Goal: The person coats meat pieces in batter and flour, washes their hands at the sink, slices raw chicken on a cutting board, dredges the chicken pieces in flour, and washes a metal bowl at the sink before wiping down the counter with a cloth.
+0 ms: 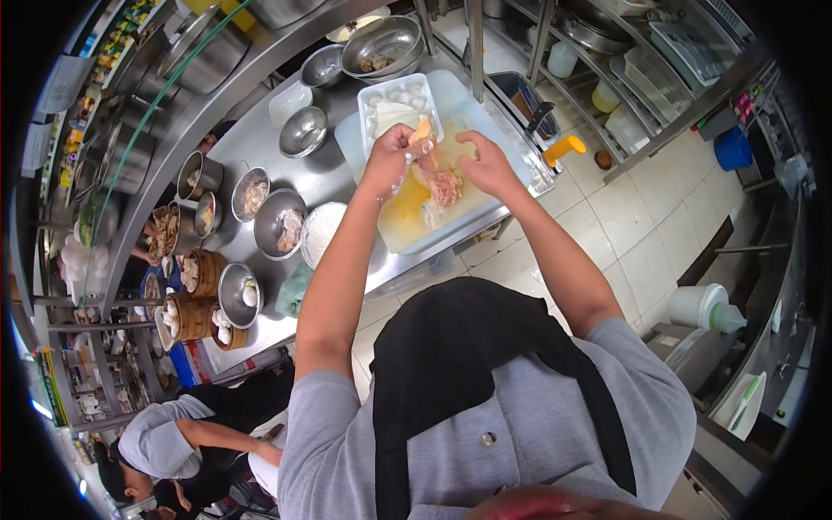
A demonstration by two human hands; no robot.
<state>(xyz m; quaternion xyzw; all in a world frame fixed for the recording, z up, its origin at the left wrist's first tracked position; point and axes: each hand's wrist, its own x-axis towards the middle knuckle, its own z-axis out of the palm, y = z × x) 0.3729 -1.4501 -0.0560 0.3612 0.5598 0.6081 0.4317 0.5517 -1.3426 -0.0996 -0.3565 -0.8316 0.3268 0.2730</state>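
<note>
My left hand (390,163), dusted with white powder, is closed around a pinkish-orange piece of raw meat (424,143). Below it, a clump of raw meat (445,188) lies on a pale cutting board (349,139) wet with yellow liquid. On the other side of the clump, my right hand (488,166) hovers with its thumb and index finger apart and nothing visible between them. A white tray (364,130) with several round white pieces and a pale sheet sits at the board's far side, just beyond my left hand.
Metal bowls (280,224), a bowl of white powder (324,232) and bamboo steamers (201,272) stand to the left. A black-handled tool (541,115) and a yellow-orange handle (565,150) stick out beyond the board's right edge. Another person (165,438) works at lower left.
</note>
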